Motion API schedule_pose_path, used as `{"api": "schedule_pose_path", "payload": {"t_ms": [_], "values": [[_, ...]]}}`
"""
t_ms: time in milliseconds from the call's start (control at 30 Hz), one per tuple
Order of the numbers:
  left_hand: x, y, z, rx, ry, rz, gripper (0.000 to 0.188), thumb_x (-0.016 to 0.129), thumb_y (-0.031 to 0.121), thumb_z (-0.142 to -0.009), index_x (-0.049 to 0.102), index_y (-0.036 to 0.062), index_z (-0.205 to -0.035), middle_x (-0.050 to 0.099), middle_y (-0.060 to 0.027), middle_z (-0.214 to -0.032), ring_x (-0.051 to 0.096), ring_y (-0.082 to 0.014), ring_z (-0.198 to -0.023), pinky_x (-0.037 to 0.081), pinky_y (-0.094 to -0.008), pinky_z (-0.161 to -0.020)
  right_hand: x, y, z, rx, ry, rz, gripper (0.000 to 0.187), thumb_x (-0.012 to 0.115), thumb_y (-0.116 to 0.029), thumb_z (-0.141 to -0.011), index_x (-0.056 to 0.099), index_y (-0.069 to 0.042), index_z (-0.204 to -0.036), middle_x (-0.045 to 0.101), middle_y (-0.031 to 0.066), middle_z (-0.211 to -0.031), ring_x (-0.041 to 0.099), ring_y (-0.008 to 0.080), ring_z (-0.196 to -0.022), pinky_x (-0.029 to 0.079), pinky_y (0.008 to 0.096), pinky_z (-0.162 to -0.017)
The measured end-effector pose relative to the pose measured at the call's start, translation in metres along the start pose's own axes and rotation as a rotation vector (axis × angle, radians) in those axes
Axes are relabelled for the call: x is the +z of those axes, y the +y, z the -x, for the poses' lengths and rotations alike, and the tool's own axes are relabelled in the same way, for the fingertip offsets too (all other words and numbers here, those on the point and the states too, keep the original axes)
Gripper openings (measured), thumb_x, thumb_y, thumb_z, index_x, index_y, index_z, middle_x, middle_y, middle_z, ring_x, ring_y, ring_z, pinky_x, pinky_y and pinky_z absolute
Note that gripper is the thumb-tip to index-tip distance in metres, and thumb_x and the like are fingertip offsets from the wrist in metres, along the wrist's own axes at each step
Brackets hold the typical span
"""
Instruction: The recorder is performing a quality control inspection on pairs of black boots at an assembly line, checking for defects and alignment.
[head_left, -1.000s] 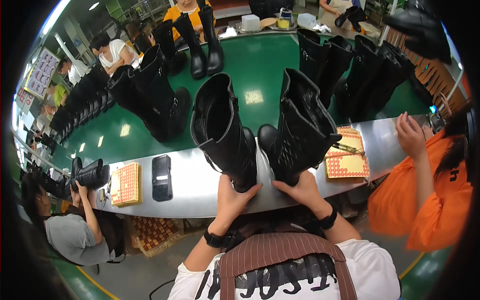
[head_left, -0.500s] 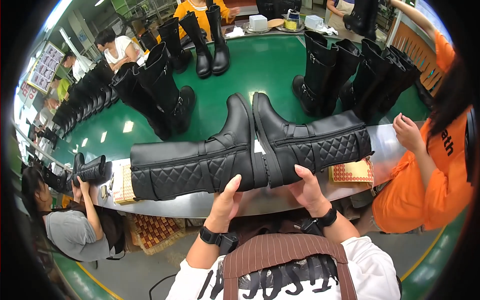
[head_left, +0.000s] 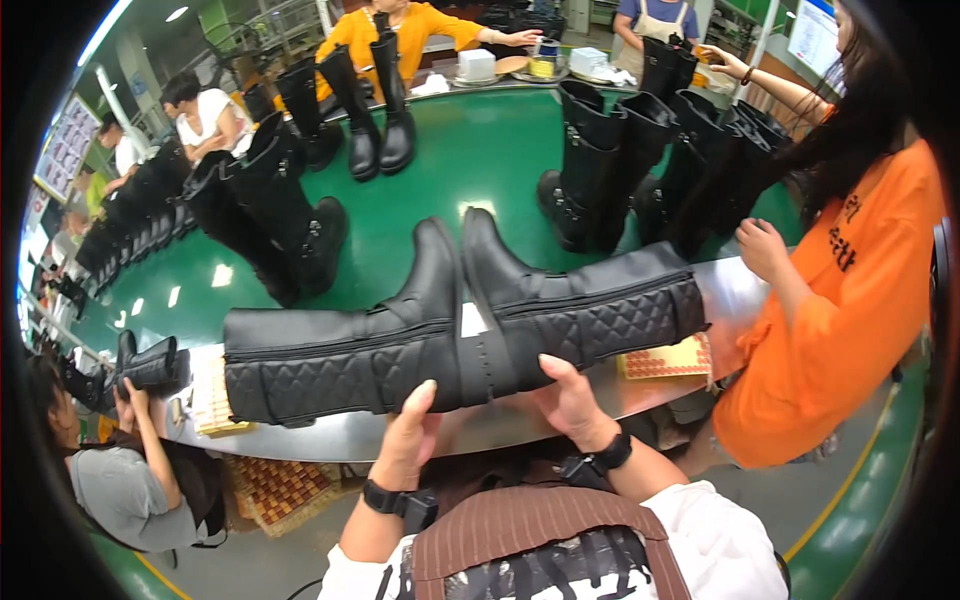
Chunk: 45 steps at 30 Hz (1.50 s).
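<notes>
Two black tall boots lie on their sides in front of me, soles facing each other and toes pointing away. Each has a long side zip, straps and a quilted panel. My left hand [head_left: 408,438] grips the left boot [head_left: 320,370] near its heel, thumb on top and fingers hidden beneath. In the same way my right hand [head_left: 574,405] holds the right boot [head_left: 600,315] by the heel end. The heels meet or nearly meet, while a narrow gap shows between the soles farther up.
A green table [head_left: 440,180] with a metal edge [head_left: 330,445] carries more standing boots [head_left: 270,210] at left and others [head_left: 610,160] at right. Stacked sticker sheets [head_left: 665,358] lie by the right boot. Co-workers flank me, one in orange [head_left: 840,310] close at right.
My view has shifted, so most things sit farther left. At the far right, a raised boot has come down toward the table. The person in yellow across the table now stretches an arm out.
</notes>
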<state>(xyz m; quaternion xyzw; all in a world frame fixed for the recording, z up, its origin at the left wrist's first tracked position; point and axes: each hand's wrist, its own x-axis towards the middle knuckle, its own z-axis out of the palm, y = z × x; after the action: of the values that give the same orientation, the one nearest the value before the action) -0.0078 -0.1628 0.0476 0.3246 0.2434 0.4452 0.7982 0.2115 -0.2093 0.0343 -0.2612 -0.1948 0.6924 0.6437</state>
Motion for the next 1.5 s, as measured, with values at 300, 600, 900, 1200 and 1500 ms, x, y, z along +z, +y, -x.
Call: {"api": "schedule_pose_path", "payload": {"t_ms": [300,600,900,1200,1500], "values": [[0.006,-0.004,0.000,0.190,0.190,-0.371,0.043,0.067,0.006,-0.086,0.054,0.0014,-0.127,0.059,-0.0080,-0.123,0.056,-0.0182,-0.113,0.043,-0.0346,-0.101,0.008,-0.019,0.008,-0.383,0.211,0.854,0.033,0.070,-0.008,-0.084,0.062,0.000,-0.115,0.067,0.0046,-0.106,0.062,0.0151,-0.094,0.049,0.0287,-0.085],[-0.007,0.002,-0.002,0.272,0.267,-0.468,0.052,0.066,0.007,-0.087,0.046,-0.0005,-0.134,0.054,-0.0094,-0.129,0.054,-0.0211,-0.115,0.042,-0.0354,-0.101,0.002,-0.032,0.015,-0.421,0.356,1.602,0.073,0.073,-0.036,-0.076,0.045,-0.003,-0.134,0.062,0.0204,-0.111,0.060,0.0366,-0.102,0.049,0.0422,-0.087],[-0.007,0.009,0.005,0.226,0.251,-0.382,0.059,0.066,0.003,-0.086,0.039,0.0008,-0.139,0.051,-0.0108,-0.132,0.053,-0.0219,-0.118,0.040,-0.0363,-0.105,-0.075,-0.131,0.051,-0.494,0.836,1.929,0.029,0.073,-0.021,-0.074,0.071,-0.011,-0.102,0.070,0.0087,-0.095,0.062,0.0281,-0.101,0.050,0.0410,-0.082],[-0.001,0.013,0.009,0.166,0.156,-0.318,0.051,0.068,0.001,-0.082,0.051,0.0002,-0.131,0.057,-0.0095,-0.126,0.056,-0.0204,-0.114,0.043,-0.0355,-0.102,-0.123,-0.156,0.053,-0.502,0.803,2.176,0.019,0.075,-0.015,-0.067,0.074,-0.009,-0.085,0.067,0.0078,-0.078,0.059,0.0250,-0.090,0.042,0.0401,-0.079],[0.011,0.026,0.018,0.132,0.088,-0.344,0.045,0.068,0.002,-0.083,0.055,0.0015,-0.126,0.060,-0.0071,-0.121,0.058,-0.0178,-0.109,0.045,-0.0323,-0.098,0.009,-0.115,0.105,-0.874,0.413,1.431,0.007,0.054,0.006,-0.089,0.059,0.003,-0.094,0.065,0.0128,-0.088,0.064,0.0203,-0.073,0.049,0.0279,-0.073]]}}
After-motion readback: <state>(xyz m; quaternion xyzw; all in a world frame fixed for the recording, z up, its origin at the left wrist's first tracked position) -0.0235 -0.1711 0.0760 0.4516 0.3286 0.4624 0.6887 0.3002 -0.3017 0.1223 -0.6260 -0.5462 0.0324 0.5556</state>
